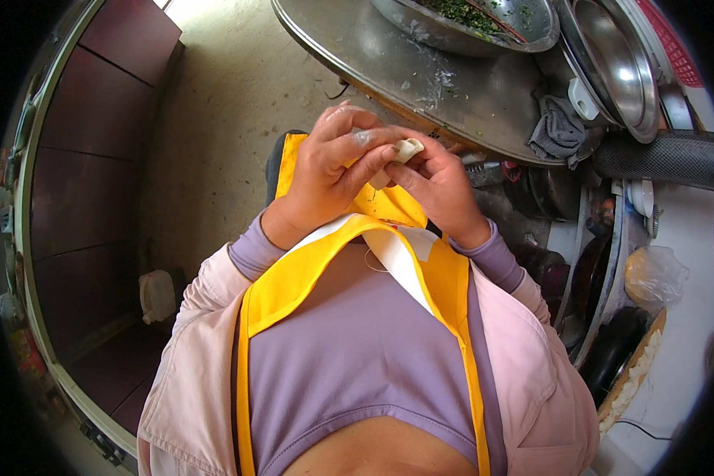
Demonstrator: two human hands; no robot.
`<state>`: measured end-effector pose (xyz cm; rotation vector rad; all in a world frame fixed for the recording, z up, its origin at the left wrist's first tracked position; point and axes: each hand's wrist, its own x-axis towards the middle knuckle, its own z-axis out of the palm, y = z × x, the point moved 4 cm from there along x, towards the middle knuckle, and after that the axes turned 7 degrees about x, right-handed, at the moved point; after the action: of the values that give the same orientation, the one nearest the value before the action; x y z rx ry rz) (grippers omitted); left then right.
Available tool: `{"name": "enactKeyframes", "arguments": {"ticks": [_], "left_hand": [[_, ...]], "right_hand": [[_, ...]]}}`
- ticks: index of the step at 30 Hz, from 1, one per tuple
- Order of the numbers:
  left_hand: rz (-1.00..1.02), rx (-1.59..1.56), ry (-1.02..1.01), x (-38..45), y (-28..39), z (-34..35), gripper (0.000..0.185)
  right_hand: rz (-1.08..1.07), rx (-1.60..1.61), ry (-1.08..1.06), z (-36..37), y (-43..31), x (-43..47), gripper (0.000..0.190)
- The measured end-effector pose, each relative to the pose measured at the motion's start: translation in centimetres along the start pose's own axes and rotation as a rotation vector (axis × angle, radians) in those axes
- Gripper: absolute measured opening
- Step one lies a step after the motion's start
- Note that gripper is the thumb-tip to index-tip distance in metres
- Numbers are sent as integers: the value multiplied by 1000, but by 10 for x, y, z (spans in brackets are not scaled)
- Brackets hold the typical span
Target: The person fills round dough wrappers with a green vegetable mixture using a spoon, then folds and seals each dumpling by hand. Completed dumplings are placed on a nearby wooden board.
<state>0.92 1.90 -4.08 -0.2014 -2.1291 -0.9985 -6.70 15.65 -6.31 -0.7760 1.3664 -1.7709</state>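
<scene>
Both hands meet in front of the chest, pinching a small piece of folded pale dough [409, 150] that looks like a dumpling. My left hand [340, 152] has its thumb and a finger on the dough's left side, with white flour on the knuckles. From the right, my right hand [443, 181] grips the dough between thumb and fingers, which hide part of it. Beyond the hands, a large metal basin [446, 37] on the table holds chopped green filling [461, 15]. A pair of chopsticks [500, 24] rests in the filling.
The round-edged metal table [387, 68] bears flour smears and green bits. A grey cloth [559, 128] lies near its right edge, beside stacked metal bowls [616, 56]. Pans stand on shelves [595, 285] at right. Dark cabinets [89, 166] and a plastic jug [156, 296] are at left.
</scene>
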Motion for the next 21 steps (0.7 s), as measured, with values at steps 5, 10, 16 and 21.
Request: {"name": "enactKeyframes", "arguments": {"ticks": [5, 10, 16, 21], "left_hand": [[-172, -101, -127, -6, -3, 3, 11], [4, -27, -78, -2, -3, 1, 10], [-270, -213, -97, -4, -4, 5, 11], [-83, -95, -124, 1, 0, 3, 10]], "right_hand": [[-6, 12, -33, 2, -1, 1, 49], [12, 39, -32, 5, 3, 0, 54], [8, -26, -22, -1, 0, 1, 55], [0, -27, -99, 6, -3, -1, 58]]}}
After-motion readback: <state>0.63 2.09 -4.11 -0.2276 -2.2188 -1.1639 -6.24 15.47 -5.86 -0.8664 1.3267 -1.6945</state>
